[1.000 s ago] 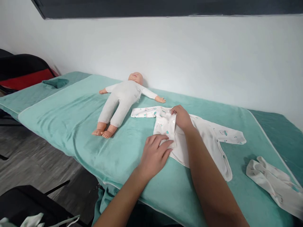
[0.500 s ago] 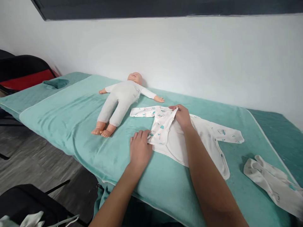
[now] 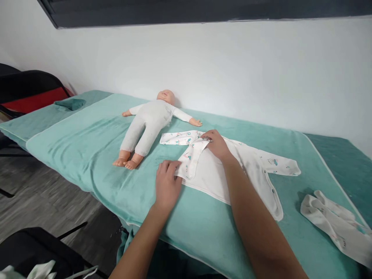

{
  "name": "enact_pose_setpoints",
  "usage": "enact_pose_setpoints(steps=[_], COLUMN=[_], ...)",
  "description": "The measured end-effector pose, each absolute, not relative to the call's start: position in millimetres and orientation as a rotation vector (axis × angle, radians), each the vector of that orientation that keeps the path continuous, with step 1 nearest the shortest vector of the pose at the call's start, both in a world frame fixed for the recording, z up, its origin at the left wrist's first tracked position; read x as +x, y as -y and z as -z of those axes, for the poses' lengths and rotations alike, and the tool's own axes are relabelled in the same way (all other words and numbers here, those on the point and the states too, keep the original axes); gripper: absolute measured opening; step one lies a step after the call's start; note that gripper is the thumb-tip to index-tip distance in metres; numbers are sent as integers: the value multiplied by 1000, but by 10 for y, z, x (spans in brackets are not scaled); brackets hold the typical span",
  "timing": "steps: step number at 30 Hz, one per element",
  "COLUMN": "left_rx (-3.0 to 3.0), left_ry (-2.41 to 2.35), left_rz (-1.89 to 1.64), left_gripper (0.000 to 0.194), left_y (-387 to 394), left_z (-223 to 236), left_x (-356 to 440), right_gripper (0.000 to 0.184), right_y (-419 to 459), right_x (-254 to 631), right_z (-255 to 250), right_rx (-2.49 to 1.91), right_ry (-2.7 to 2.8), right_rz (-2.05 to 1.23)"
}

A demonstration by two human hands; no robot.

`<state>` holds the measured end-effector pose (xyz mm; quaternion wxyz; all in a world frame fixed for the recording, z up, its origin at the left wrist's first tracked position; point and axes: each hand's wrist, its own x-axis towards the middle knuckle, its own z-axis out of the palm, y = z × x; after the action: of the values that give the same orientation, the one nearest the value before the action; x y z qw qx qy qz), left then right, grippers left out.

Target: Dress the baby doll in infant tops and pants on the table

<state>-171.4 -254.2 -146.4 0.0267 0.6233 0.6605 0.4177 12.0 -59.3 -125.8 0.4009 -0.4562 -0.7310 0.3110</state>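
Observation:
A white baby shirt with small green and pink prints lies spread on the green cover, its front opened and its plain inside showing. My left hand pinches the lower corner of the left front panel. Higher up, my right hand grips the same panel's edge near the neckline, and the panel is folding over to the left. Both hands are closed on the cloth; some fingertips are hidden. Up and left of the shirt, a baby doll in a white body lies on its back with arms spread.
The green cover drapes a long table against the white wall. At the right lies a folded white printed garment. Black chairs stand at the left; a black seat with pale cloth is at lower left.
Both hands have moved a little to the left, drawing the shirt's front panel further left. More of the plain inside shows. The doll has stayed put.

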Motion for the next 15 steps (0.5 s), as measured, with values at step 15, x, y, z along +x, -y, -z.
enact_pose_setpoints(steps=[15], left_rx=[2308], left_ry=[-2001], left_rz=[-872], left_gripper=[45], left_y=[2599], left_z=[1334], left_x=[-1584], right_gripper=[25], right_y=[580], right_x=[120], right_z=[1208], right_rx=[-1239], right_ry=[1663], right_rz=[-886])
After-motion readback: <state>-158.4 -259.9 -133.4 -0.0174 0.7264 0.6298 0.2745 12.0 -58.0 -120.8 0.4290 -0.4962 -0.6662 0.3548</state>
